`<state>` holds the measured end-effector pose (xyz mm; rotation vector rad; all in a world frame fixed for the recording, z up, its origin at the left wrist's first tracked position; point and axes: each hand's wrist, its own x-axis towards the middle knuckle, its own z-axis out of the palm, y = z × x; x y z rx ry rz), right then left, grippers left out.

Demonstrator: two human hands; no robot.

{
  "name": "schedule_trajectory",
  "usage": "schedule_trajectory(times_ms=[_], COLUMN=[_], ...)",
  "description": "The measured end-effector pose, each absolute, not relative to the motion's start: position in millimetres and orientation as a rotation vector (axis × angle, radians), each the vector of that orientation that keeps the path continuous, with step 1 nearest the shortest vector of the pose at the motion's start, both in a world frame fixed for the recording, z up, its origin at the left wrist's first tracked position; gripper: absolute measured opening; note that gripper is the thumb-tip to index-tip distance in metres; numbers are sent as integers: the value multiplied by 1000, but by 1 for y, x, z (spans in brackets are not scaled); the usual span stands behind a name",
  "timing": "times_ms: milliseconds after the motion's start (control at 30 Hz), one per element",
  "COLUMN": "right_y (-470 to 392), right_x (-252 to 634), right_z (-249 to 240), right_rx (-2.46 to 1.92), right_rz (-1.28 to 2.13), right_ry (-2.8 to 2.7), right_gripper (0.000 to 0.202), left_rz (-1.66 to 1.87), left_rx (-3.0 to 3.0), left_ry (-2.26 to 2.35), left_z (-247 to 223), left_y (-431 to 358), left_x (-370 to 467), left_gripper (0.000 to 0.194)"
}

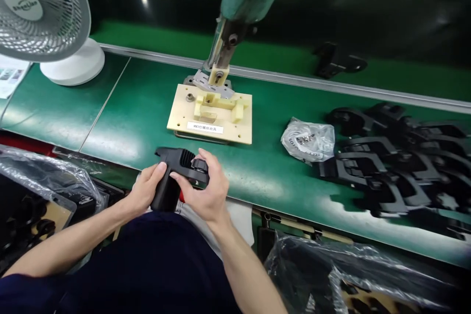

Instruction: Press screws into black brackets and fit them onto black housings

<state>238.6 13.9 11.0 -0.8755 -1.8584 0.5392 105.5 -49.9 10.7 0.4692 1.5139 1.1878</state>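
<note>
Both hands hold a black plastic part with a handle-like body, ribbed top and round knob [181, 159] in front of the bench edge. My left hand [147, 186] is closed around its body, thumb on top. My right hand [208, 184] grips the knob end, with the thumb below and fingers over the far side. Beyond the part, a cream fixture plate [174, 117] with raised blocks and a white label lies on the green bench. A metal press or driver head [222, 49] comes down over the fixture's back edge. The part's underside is hidden.
On the right lie a plastic bag of small screws [309, 140] and a pile of black parts [382, 167]. A white fan [71, 64] stands at the left. Plastic-lined boxes of black parts sit below the bench at left [44, 181] and right [353, 265].
</note>
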Motion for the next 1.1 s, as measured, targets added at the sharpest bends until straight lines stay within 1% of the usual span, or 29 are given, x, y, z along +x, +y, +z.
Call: schedule_trajectory(times_ms=[67,133,200,300,367,433,500,567,600,700,733,767,800,833,867,967,1100], right_y=[5,-8,-22,-39,-45,-46,-45,-42,-40,-26,-17,-5,11,30,53,136,247], right_x=[237,240,245,249,248,247,248,254,259,286,298,311,323,335,345,361,348], right_z=[7,5,8,15,19,21,19,12,8,-1,0,3,8,15,23,49,71], right_rx=[-983,-1046,-1066,-1036,-1029,-1049,-1092,-1122,-1117,-1061,-1055,-1071,-1099,-1135,-1176,-1236,-1189], right_rz=[662,740,732,606,513,462,494,666,803,1188,1247,1265,1254,1243,1226,1276,1338], right_ry=[-1749,-1712,-1765,-1859,-1853,-1843,-1830,-1761,-1694,-1359,-1232,-1117,-1026,-968,-942,-956,-839], right_gripper=[69,67,59,59,62,67,73,68,62,45,43,41,39,36,34,32,27], left_rz=[1149,1174,1237,1209,1143,1119,1153,1200,1204,1213,1232,1264,1295,1310,1305,1261,1223], left_rx=[181,63,131,311,409,483,545,714,856,1348,1493,1622,1735,1825,1884,1931,2171], left_ry=[1337,1162,1032,1021,1145,1256,1343,1477,1541,1547,1506,1483,1489,1527,1593,1835,1992], left_z=[14,22,29,31,26,18,12,12,13,16,15,11,4,-5,-15,-50,-75], left_y=[-46,-40,-32,-21,-18,-18,-22,-27,-29,-34,-35,-36,-37,-38,-38,-36,-29], left_x=[114,123,128,131,131,131,132,136,138,140,139,136,130,124,116,92,79], left_gripper=[50,46,36,23,27,40,50,50,46,24,30,40,49,53,54,48,42])
